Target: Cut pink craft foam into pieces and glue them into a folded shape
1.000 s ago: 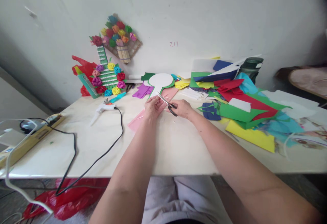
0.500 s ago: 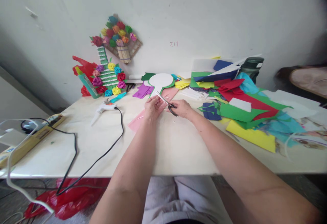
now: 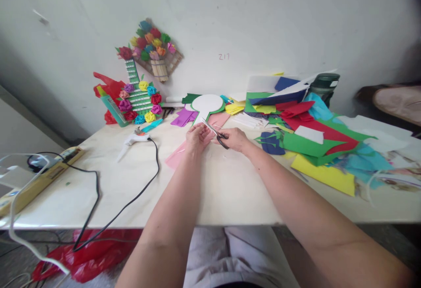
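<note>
My right hand (image 3: 234,140) is closed round the dark handles of a pair of scissors (image 3: 221,139). Their blades point up and to the left, close to the fingertips of my left hand (image 3: 196,138). That hand pinches a small piece of white paper, mostly hidden by the fingers and blades. Beneath both hands lies pink paper (image 3: 176,156) on the white table. Just beyond them is a round white cutout with a handle (image 3: 207,102), backed by a green one.
To the left lie a white glue gun (image 3: 133,140) with a black cord and a power strip (image 3: 55,169). A flower-covered paper guitar (image 3: 140,97) and a glue bottle (image 3: 112,108) stand behind. Coloured sheets (image 3: 309,145) pile up at right, near a dark bottle (image 3: 324,87).
</note>
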Demonstrator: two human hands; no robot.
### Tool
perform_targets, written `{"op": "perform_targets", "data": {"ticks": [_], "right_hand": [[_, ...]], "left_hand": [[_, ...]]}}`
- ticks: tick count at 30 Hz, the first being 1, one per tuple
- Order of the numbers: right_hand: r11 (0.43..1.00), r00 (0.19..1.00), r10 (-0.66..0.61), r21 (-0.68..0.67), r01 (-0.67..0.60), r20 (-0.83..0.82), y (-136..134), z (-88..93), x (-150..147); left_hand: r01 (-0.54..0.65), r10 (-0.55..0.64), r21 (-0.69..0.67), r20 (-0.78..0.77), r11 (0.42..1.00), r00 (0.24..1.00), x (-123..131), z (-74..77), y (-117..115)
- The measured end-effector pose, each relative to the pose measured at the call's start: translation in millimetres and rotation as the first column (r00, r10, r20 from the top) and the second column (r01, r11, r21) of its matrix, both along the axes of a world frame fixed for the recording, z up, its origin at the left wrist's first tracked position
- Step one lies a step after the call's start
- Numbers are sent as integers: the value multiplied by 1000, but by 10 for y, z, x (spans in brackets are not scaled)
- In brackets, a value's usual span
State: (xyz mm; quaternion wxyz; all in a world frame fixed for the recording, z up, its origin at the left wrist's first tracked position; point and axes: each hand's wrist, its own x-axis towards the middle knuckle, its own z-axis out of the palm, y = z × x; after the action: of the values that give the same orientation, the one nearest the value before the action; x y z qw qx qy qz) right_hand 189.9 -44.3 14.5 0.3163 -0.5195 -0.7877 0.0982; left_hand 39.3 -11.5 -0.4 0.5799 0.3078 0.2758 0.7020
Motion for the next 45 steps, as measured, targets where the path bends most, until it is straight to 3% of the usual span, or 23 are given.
{"op": "perform_targets", "data": {"ticks": [20, 45], "right_hand": [[992, 985, -62, 123, 42, 162, -30, 19, -23], [996, 987, -46, 77, 35, 151, 60, -22, 4]], "left_hand": [[7, -7, 37, 1, 999, 1000, -5, -22, 16], [20, -21, 76, 14, 997, 1000, -35, -96, 97]]}}
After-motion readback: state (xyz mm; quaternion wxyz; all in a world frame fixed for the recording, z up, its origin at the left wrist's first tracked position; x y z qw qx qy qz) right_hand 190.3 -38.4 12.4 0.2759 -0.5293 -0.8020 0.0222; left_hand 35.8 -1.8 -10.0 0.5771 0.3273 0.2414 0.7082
